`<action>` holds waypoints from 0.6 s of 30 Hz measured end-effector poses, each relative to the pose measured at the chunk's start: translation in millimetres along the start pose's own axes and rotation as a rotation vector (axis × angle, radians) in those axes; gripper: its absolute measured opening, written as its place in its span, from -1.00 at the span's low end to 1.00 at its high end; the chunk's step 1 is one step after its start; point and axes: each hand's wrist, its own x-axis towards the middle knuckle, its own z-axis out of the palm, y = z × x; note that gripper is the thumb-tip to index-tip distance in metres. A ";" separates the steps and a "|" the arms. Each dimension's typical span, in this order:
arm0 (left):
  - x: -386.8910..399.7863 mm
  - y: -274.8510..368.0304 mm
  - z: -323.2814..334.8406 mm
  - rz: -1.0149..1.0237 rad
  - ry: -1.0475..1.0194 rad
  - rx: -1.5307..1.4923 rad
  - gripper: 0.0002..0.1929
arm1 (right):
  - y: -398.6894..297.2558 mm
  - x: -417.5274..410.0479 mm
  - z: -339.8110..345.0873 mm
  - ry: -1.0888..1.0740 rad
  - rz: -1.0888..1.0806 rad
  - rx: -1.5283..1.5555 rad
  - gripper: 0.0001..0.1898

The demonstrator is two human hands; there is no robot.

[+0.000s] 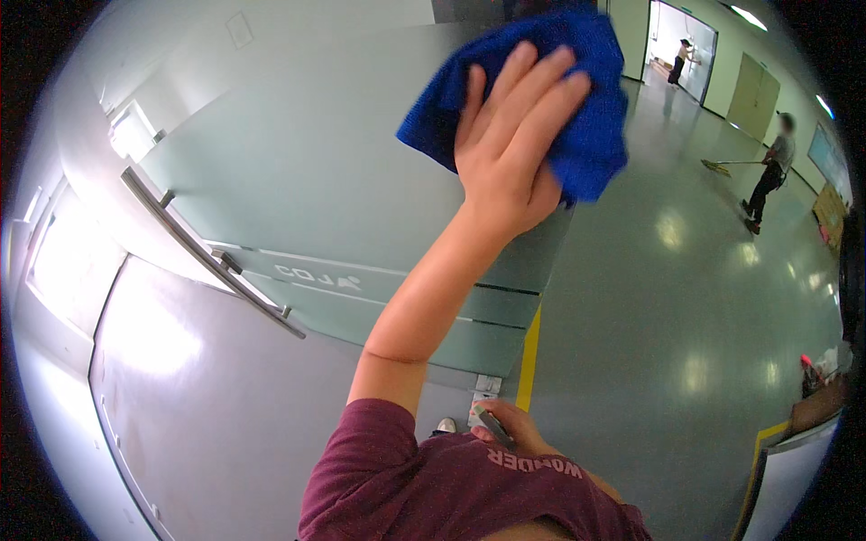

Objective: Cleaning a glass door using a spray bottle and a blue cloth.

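Note:
My left hand (pixel 511 145) lies with fingers spread on a blue cloth (pixel 592 135), pressing it against the upper part of a frosted glass door panel (pixel 304 182). Cloth and fingers look slightly blurred. Below, close to my chest, my right hand (pixel 517 419) is closed around a slim dark object with a pale green end (pixel 494 426); the rest of it is hidden, so its kind is unclear. A long metal pull handle (pixel 203 253) is fixed to the glass on the left. Pale stripes and lettering cross the panel under my forearm.
A metal floor fitting (pixel 488 385) sits at the glass's lower corner, beside a yellow floor line (pixel 530 358). To the right, a person (pixel 775 169) holds a broom (pixel 717 166) in the corridor. Another person (pixel 680 62) stands at a far doorway. A board (pixel 788 480) is at lower right.

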 end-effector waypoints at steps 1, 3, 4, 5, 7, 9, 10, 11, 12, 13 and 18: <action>-7.2 1.0 -4.1 0.002 0.000 0.002 -0.55 | 2.2 1.8 0.4 0.017 -0.184 -0.192 -0.70; -24.2 -1.1 -12.3 0.048 0.172 0.076 -0.58 | 2.2 1.8 2.9 0.025 -0.373 -0.385 -0.68; -30.9 -6.6 -14.0 0.007 0.199 0.171 -0.60 | 0.0 -0.2 3.6 0.003 -0.219 -0.253 -0.65; -36.8 -10.1 -22.3 -0.076 0.180 0.202 -0.52 | -2.0 -1.8 3.6 -0.019 -0.065 -0.121 -0.63; -40.7 -12.6 -35.7 -0.237 0.000 0.315 -0.41 | -5.4 -1.4 2.9 -0.023 -0.087 -0.204 -0.66; -34.1 -3.9 -36.3 -0.230 -0.064 0.387 -0.40 | -0.9 0.6 2.3 -0.025 -0.107 -0.289 -0.69; -28.2 0.5 -35.3 -0.223 -0.128 0.459 -0.38 | 9.1 3.5 2.3 0.027 -0.283 -0.369 -0.72; -23.7 1.1 -32.8 -0.226 -0.127 0.455 -0.38 | 14.6 4.5 2.2 0.080 -0.459 -0.449 -0.74; -19.0 -0.9 -31.1 -0.196 -0.138 0.504 -0.38 | 12.5 3.7 3.2 0.079 -0.460 -0.451 -0.74; -15.1 -1.9 -29.9 -0.166 -0.148 0.552 -0.38 | 8.1 1.9 4.6 0.037 -0.267 -0.241 -0.75; -1.5 -7.0 -27.2 -0.129 -0.092 0.572 -0.42 | 3.4 3.6 6.3 0.022 -0.055 -0.022 -0.73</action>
